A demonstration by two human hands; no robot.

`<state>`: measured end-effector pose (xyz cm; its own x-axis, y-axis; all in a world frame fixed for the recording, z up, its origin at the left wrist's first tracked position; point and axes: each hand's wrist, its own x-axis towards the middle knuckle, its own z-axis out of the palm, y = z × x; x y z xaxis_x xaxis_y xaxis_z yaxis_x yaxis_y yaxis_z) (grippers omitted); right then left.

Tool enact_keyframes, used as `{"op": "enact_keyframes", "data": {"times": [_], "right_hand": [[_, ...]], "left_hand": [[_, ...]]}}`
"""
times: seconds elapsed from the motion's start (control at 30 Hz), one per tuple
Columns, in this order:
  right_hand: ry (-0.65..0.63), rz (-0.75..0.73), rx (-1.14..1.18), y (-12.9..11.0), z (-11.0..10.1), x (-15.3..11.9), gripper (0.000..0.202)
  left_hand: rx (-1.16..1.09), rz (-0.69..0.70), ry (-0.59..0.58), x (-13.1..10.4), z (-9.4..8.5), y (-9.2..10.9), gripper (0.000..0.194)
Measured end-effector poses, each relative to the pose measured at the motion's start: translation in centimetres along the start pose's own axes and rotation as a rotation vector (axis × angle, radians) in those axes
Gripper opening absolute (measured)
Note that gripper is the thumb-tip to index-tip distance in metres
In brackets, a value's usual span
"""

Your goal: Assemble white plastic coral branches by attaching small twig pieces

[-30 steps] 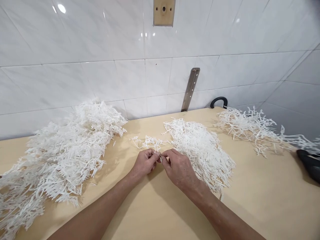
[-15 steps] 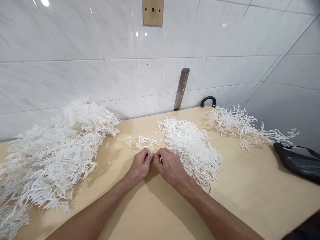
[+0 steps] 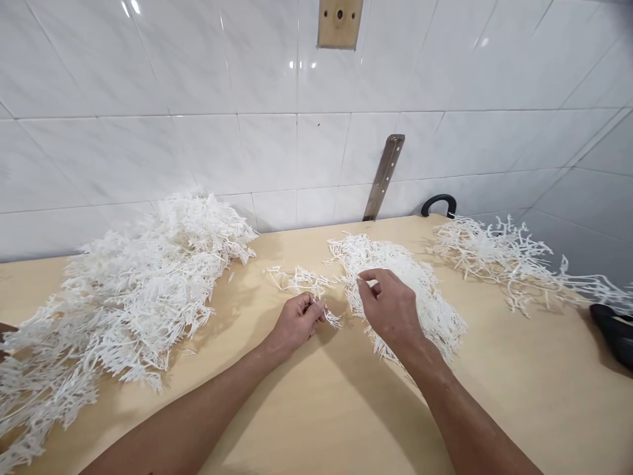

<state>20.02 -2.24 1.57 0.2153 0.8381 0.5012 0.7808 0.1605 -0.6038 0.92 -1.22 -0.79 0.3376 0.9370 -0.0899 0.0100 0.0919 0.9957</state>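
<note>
My left hand [image 3: 299,321] is closed in a pinch low over the table, holding a small white plastic sprig [image 3: 332,319] whose fine tips stick out to the right of the thumb. My right hand [image 3: 390,307] is above the middle pile of white sprigs [image 3: 430,297], thumb and fingertips brought together; what they hold, if anything, I cannot make out. Just beyond my left hand lie a few loose, thin white branched stems [image 3: 301,278]. The two hands are apart.
A large heap of white branching foliage [image 3: 148,290] covers the left side. Bare white branches [image 3: 499,257] lie at the right, near a black curved handle [image 3: 439,201] and a black object [image 3: 613,336]. A metal strip [image 3: 384,177] leans against the tiled wall.
My hands were together and are now apart: the right has moved right and up over the middle pile. The sprig now shows at my left fingertips. The view has shifted left.
</note>
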Motion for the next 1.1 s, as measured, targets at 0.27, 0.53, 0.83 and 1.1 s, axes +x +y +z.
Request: {"op": "enact_keyframes", "data": {"times": [0.27, 0.53, 0.83, 1.1], "right_hand": [[-0.586, -0.006, 0.232, -2.5, 0.3, -1.1, 0.028], [-0.629, 0.082, 0.237, -2.4, 0.2, -1.0, 0.025], [-0.533, 0.145, 0.235, -2.6, 0.6, -1.2, 0.026], [-0.504, 0.149, 0.253, -2.7, 1.1, -1.5, 0.025]], "left_hand": [[0.0, 0.031, 0.009, -0.2, -0.1, 0.6, 0.044], [-0.006, 0.022, 0.032, 0.1, 0.0, 0.2, 0.042], [-0.011, -0.035, -0.018, -0.3, -0.2, 0.8, 0.046], [-0.029, -0.054, -0.02, 0.1, -0.6, 0.3, 0.046]]}}
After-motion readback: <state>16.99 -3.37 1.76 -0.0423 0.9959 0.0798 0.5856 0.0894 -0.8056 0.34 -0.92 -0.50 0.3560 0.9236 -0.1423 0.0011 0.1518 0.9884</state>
